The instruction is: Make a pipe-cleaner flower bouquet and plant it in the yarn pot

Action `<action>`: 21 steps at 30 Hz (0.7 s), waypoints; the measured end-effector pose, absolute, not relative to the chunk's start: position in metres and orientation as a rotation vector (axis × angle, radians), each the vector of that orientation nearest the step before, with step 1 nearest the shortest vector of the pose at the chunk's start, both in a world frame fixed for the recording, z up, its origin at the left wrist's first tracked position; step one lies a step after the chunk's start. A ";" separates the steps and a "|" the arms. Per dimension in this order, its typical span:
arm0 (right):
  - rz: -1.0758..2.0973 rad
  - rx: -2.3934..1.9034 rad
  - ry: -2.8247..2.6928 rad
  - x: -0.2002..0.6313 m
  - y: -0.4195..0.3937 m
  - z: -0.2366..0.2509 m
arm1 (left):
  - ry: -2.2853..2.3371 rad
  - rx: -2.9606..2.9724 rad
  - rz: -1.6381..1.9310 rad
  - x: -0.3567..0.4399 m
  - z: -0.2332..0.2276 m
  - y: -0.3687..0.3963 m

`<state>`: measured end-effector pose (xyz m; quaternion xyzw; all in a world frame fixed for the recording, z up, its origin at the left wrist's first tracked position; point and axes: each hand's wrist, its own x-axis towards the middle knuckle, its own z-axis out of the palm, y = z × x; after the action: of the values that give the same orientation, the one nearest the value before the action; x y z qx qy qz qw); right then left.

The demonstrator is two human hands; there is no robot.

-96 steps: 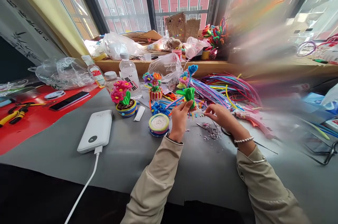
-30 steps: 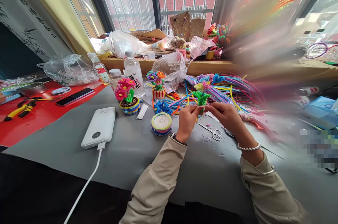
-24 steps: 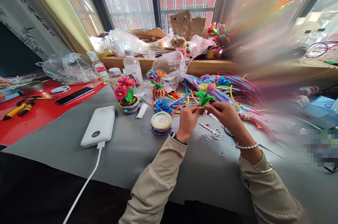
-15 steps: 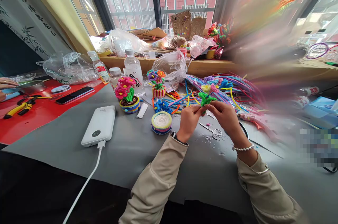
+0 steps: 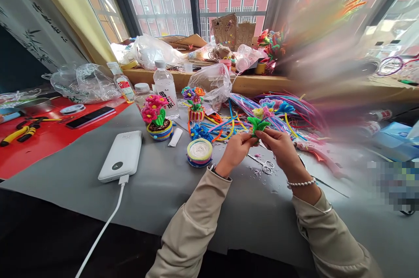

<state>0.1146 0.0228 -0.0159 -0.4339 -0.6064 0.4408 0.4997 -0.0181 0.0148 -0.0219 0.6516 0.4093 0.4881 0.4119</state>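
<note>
My left hand (image 5: 237, 152) and my right hand (image 5: 280, 147) meet over the table, fingers pinched round the base of a pipe-cleaner flower bouquet (image 5: 263, 112). Green leaves fan out just above my fingertips; yellow, pink, purple and blue blooms rise behind them. My fingers hide the stems. Below the hands lie small scissors (image 5: 266, 165) with white handles, among tiny scraps. A round pot (image 5: 199, 152) wrapped in coloured pipe cleaners, its top filled with white, sits left of my left hand. Behind it lies a blue pipe-cleaner flower (image 5: 200, 132).
Two finished flower pots, one with pink flowers (image 5: 159, 126) and one with mixed blooms (image 5: 196, 114), stand near a water bottle (image 5: 165, 88). Loose pipe cleaners (image 5: 294, 110) spread behind my hands. A white power bank (image 5: 121, 156) with a cable, a phone (image 5: 91, 117) and pliers (image 5: 24, 132) lie left.
The bouquet has tilted a little to the right in my fingers, and its blooms sit slightly lower and farther right. Both hands keep their pinch. The co-worker's hand at far left has left view.
</note>
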 end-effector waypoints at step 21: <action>1.185 -1.063 -1.351 0.106 0.016 -0.012 | 1.022 1.591 1.408 -0.015 -0.025 0.013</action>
<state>0.1056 0.0156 -0.0117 -0.4401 -0.5594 0.4905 0.5027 -0.0151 0.0128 -0.0248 0.6236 0.4007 0.5519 0.3820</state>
